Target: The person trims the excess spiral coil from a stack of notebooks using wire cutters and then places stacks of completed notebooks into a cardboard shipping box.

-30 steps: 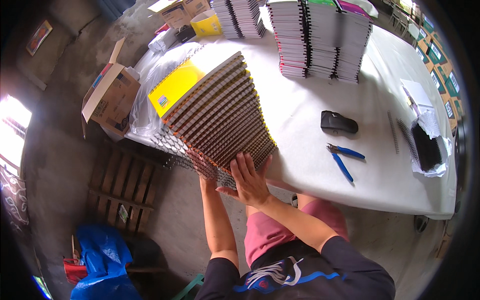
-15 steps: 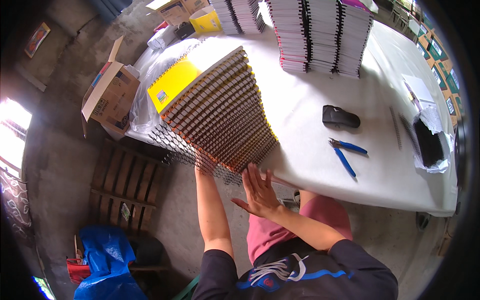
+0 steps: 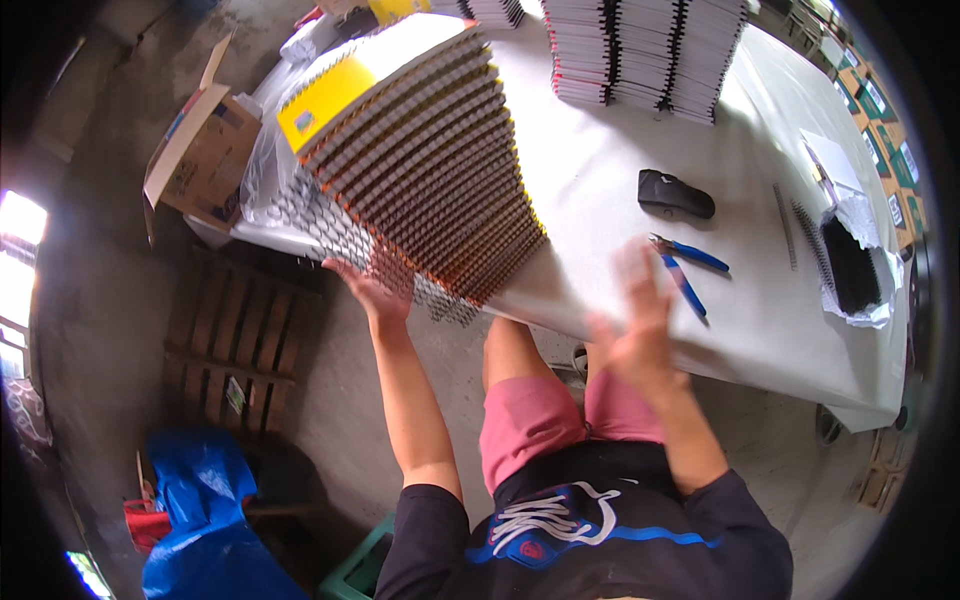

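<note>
A tall stack of spiral-bound books (image 3: 420,170) with yellow covers stands at the table's near left edge. Loose ends of dark plastic binding coils (image 3: 330,225) stick out from its left side. My left hand (image 3: 380,293) is against these coil ends, thumb stretched outward, its other fingers partly hidden behind them. Blurred by motion, my right hand (image 3: 642,335) hangs over the table's front edge with fingers apart and nothing visible in it. Just beyond it lie blue-handled cutting pliers (image 3: 690,270). A black case (image 3: 675,195) rests behind the pliers.
More bound books (image 3: 640,55) are piled at the back of the white-covered table (image 3: 780,350). On the right are loose coils (image 3: 784,225) and an open wrapped package (image 3: 855,265) with dark contents. An open cardboard box (image 3: 205,155) stands left, above a wooden pallet (image 3: 230,340).
My right hand has left the front of the book stack and moved right, toward the pliers. My left hand has shifted slightly left and up, its thumb now spread. The whole view has shifted a little.
</note>
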Demonstrator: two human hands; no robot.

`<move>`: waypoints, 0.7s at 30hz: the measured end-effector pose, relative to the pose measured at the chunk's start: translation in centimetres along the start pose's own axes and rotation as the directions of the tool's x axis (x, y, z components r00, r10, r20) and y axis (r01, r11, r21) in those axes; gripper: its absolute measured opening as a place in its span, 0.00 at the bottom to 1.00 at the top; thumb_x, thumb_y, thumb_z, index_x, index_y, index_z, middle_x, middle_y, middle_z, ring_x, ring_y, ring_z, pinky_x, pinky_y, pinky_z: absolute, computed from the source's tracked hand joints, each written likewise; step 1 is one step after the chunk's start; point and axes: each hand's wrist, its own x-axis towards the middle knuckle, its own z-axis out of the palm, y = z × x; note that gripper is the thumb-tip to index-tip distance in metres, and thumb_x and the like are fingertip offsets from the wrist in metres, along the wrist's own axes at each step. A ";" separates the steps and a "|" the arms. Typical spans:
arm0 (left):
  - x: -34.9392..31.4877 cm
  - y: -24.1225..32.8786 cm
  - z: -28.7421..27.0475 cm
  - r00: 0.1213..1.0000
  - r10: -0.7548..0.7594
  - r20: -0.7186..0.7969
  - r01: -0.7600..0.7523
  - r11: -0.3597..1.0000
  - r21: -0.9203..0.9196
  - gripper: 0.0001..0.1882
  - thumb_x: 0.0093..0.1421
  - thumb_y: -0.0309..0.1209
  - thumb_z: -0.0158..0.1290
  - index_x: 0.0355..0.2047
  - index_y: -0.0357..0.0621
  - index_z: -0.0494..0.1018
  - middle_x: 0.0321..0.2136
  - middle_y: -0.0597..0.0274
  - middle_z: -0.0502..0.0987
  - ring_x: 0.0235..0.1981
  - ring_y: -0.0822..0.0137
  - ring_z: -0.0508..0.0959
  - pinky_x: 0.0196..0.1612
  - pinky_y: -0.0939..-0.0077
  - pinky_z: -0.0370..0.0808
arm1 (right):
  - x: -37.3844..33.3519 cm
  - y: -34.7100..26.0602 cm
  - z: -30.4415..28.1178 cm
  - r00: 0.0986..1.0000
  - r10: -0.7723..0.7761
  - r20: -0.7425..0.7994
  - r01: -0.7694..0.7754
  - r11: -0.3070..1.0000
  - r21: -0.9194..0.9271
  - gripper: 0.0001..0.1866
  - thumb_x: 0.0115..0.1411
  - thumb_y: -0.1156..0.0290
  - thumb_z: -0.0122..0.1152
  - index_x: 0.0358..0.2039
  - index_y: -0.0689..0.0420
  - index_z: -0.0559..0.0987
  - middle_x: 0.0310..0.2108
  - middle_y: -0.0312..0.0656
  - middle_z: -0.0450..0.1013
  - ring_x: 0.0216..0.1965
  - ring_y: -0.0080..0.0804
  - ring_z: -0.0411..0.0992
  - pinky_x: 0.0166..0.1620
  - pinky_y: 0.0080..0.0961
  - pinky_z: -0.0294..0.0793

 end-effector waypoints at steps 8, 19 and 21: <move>-11.2 -6.4 3.0 0.980 0.178 -0.087 -0.068 0.713 0.698 0.27 0.54 0.23 0.58 0.53 0.41 0.61 0.47 0.62 0.68 0.46 0.67 0.73 0.44 0.77 0.72 | -1.4 10.1 -4.7 0.973 0.212 0.088 -0.139 0.848 -0.511 0.37 0.60 0.46 0.48 0.64 0.52 0.55 0.57 0.51 0.58 0.58 0.50 0.56 0.57 0.52 0.55; -9.4 -11.4 5.2 0.772 0.612 -0.171 -0.274 0.563 0.780 0.10 0.65 0.32 0.49 0.39 0.37 0.66 0.30 0.67 0.72 0.33 0.78 0.70 0.38 0.83 0.69 | -0.2 -2.6 0.3 0.965 -0.127 0.230 0.139 0.989 -0.040 0.30 0.52 0.64 0.57 0.57 0.48 0.66 0.40 0.43 0.65 0.44 0.41 0.63 0.45 0.41 0.59; -9.1 -12.0 5.4 0.711 0.682 -0.170 -0.279 0.496 0.822 0.10 0.65 0.33 0.48 0.38 0.37 0.65 0.27 0.68 0.70 0.30 0.78 0.69 0.36 0.83 0.69 | 0.1 -3.5 1.6 0.956 -0.180 0.231 0.216 0.966 -0.141 0.30 0.49 0.64 0.59 0.55 0.45 0.68 0.40 0.41 0.66 0.44 0.39 0.63 0.44 0.41 0.58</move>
